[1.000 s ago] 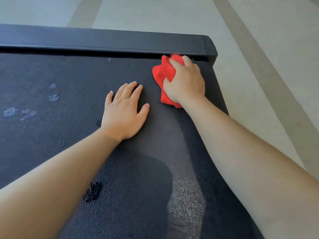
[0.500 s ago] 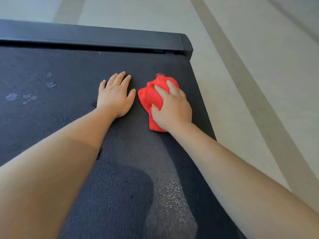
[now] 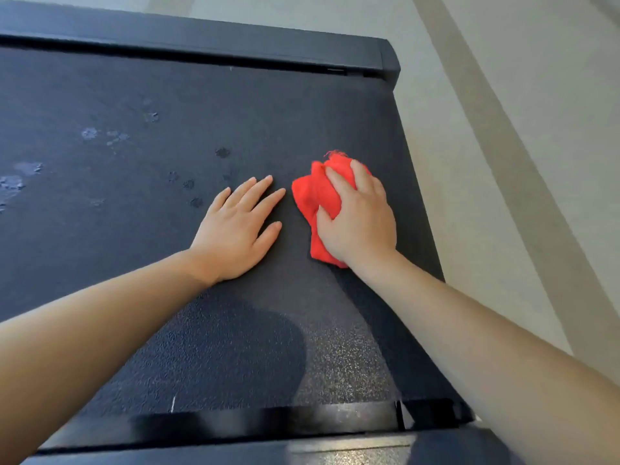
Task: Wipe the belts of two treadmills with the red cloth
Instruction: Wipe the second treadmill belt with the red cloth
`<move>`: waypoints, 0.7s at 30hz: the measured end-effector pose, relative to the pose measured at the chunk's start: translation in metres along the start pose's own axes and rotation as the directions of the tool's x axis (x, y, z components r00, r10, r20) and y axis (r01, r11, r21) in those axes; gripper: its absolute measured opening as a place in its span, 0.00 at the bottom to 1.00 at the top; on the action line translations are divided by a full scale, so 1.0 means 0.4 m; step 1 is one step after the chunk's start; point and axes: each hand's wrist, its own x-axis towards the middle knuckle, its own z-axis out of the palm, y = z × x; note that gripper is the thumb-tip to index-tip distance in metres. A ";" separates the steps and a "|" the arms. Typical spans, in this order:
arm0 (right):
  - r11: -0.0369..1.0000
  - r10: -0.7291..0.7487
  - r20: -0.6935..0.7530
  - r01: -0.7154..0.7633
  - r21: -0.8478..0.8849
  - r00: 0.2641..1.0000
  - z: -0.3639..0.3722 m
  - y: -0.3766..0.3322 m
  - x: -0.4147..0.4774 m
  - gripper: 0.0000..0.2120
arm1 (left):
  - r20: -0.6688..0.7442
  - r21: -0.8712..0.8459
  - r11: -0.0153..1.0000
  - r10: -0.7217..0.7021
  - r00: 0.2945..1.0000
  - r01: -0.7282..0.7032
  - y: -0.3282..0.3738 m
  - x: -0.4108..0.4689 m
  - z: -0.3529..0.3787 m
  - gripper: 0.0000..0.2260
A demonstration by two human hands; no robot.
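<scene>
A black textured treadmill belt (image 3: 141, 229) fills most of the view. My right hand (image 3: 360, 219) grips a bunched red cloth (image 3: 313, 196) and presses it on the belt near its right side. My left hand (image 3: 236, 229) lies flat on the belt just left of the cloth, fingers spread, holding nothing. Pale dusty smudges (image 3: 90, 133) and dark spots (image 3: 222, 152) mark the belt to the left and ahead of my hands.
A black end rail (image 3: 201, 38) runs across the far edge of the belt. A black side rail (image 3: 235, 427) borders the belt nearest me. Pale floor with a darker stripe (image 3: 503, 135) lies to the right.
My right hand has dragged the red cloth back toward me from the far right corner of the belt. My left hand has slid back toward me with it, still flat.
</scene>
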 end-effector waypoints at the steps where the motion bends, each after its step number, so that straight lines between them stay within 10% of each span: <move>1: 1.000 0.023 -0.002 -0.023 -0.005 1.000 0.000 -0.003 0.034 0.28 | -0.002 0.000 1.000 -0.012 1.000 0.012 0.006 -0.012 0.000 0.28; 21: 0.996 0.079 -0.027 -0.080 -0.034 0.997 -0.037 -0.014 -0.313 0.29 | -0.116 -0.044 0.999 0.024 0.993 -0.029 0.006 -0.037 0.031 0.24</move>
